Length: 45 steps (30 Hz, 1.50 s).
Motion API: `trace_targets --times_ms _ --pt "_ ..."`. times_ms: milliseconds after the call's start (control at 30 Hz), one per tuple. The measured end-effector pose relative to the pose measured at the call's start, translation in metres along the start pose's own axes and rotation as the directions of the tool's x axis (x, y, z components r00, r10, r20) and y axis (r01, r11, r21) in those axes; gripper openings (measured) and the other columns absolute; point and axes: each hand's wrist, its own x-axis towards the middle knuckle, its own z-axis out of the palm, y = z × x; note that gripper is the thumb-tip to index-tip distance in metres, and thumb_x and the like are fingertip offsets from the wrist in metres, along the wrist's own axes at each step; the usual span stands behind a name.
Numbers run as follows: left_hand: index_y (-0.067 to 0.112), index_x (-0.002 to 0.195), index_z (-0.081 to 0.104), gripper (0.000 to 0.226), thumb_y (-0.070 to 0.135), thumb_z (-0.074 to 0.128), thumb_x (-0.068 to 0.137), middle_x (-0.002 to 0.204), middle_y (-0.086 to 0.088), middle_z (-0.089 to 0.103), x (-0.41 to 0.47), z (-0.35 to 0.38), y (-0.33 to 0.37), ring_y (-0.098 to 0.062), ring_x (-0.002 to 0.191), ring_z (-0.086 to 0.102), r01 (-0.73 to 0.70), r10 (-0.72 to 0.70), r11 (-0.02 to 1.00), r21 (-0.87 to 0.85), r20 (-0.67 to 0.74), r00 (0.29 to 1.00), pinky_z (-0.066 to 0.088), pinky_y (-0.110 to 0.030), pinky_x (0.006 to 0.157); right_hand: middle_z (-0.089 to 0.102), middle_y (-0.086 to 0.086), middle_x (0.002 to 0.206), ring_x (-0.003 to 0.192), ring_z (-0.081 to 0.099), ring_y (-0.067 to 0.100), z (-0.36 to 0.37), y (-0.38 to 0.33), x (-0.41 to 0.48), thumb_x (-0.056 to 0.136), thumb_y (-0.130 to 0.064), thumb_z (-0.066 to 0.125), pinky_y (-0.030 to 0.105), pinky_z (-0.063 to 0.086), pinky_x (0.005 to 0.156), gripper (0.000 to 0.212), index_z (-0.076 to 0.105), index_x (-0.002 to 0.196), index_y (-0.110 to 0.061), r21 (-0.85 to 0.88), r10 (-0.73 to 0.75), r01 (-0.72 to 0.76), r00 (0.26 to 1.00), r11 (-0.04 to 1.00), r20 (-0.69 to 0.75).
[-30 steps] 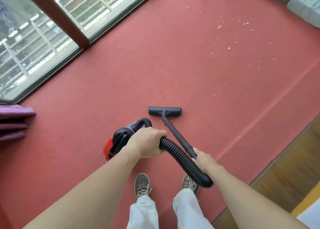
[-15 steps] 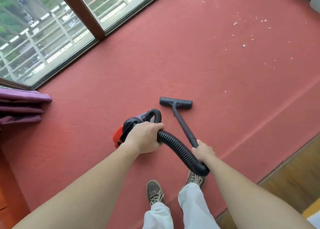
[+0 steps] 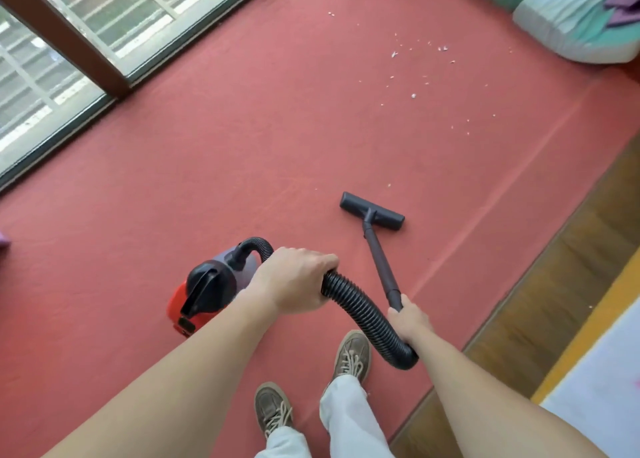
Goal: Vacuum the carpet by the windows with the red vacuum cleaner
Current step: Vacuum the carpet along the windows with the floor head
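A person is standing on a flat red carpet (image 3: 242,146) that is lying along large windows with dark brown frames (image 3: 114,73). The small red and black canister vacuum cleaner (image 3: 204,295) is sitting on the carpet near its middle, a little toward the window edge and just in front of the person's feet. A black ribbed hose (image 3: 363,312) is coming out of the top of the canister, bending over and running down in a loop toward the right.

The left hand (image 3: 294,281) is gripping this hose close to the canister, with the fingers curled round it from above. The right hand (image 3: 408,319) is holding the near end of the straight black plastic tube (image 3: 381,267), where the hose is joining it, and its fingers are closed round the tube. The tube is leaning forward, away from the person. At its far end the flat black floor nozzle (image 3: 372,215) is resting on the carpet, well apart from the windows.

Small white crumbs (image 3: 415,77) are lying scattered on the carpet beyond the nozzle, toward the far right corner. A pale cushion with green and purple cloth (image 3: 571,25) is lying at that corner. Along the right edge of the carpet a brown wooden floor (image 3: 554,284) is showing, and a white mat with a yellow border (image 3: 606,371) is lying on it. The person is wearing brown laced shoes (image 3: 351,355) and white trousers (image 3: 346,419).
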Motion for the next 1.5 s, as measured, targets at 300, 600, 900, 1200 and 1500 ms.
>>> trace_targets --times_ms 300,600,900,1200,1500 --pt "0.022 0.08 0.049 0.015 0.03 0.06 0.075 0.062 0.008 0.049 0.095 -0.031 -0.002 -0.028 0.06 0.053 0.107 -0.112 0.993 -0.048 -0.109 0.988 0.044 -0.033 0.054 0.059 0.013 0.125 0.115 0.055 0.035 -0.1 -0.044 0.073 0.096 -0.024 0.044 0.034 0.044 0.092 0.035 0.05 0.129 -0.015 0.051 -0.023 0.024 1.0 0.998 -0.008" --pt "0.02 0.083 0.053 0.015 0.03 0.062 0.077 0.066 0.008 0.056 0.207 -0.073 -0.048 -0.027 0.061 0.056 0.111 -0.121 0.99 -0.089 -0.11 0.987 0.048 -0.036 0.056 0.059 0.013 0.127 0.115 0.055 0.035 -0.186 -0.106 0.148 0.094 -0.023 0.045 0.037 0.046 0.098 0.039 0.05 0.132 -0.014 0.072 0.009 -0.007 0.999 0.997 -0.036" --pt "0.023 0.083 0.049 0.015 0.027 0.062 0.078 0.067 0.006 0.057 0.301 -0.122 -0.104 -0.026 0.061 0.053 0.177 -0.186 0.978 -0.108 -0.078 0.979 0.041 -0.033 0.054 0.057 0.014 0.129 0.115 0.056 0.035 -0.269 -0.183 0.21 0.095 -0.02 0.045 0.032 0.045 0.091 0.041 0.047 0.134 -0.009 0.052 0.074 -0.07 0.995 0.996 -0.073" --pt "0.024 0.08 0.045 0.015 0.023 0.059 0.077 0.058 0.007 0.048 0.395 -0.129 -0.108 -0.027 0.054 0.049 0.229 -0.234 0.971 -0.073 -0.063 0.97 0.041 -0.032 0.049 0.058 0.01 0.126 0.111 0.056 0.032 -0.373 -0.213 0.285 0.097 -0.027 0.045 0.029 0.04 0.08 0.045 0.042 0.141 -0.018 -0.054 0.034 -0.041 0.992 0.998 -0.12" --pt "0.024 0.082 0.046 0.015 0.023 0.061 0.078 0.06 0.005 0.052 0.49 -0.168 -0.113 -0.031 0.057 0.051 0.33 -0.34 0.94 -0.084 -0.159 0.927 0.046 -0.035 0.052 0.054 0.014 0.136 0.123 0.053 0.033 -0.495 -0.29 0.355 0.098 -0.026 0.045 0.03 0.044 0.092 0.046 0.046 0.139 -0.005 -0.169 -0.005 -0.02 0.989 0.985 -0.145"
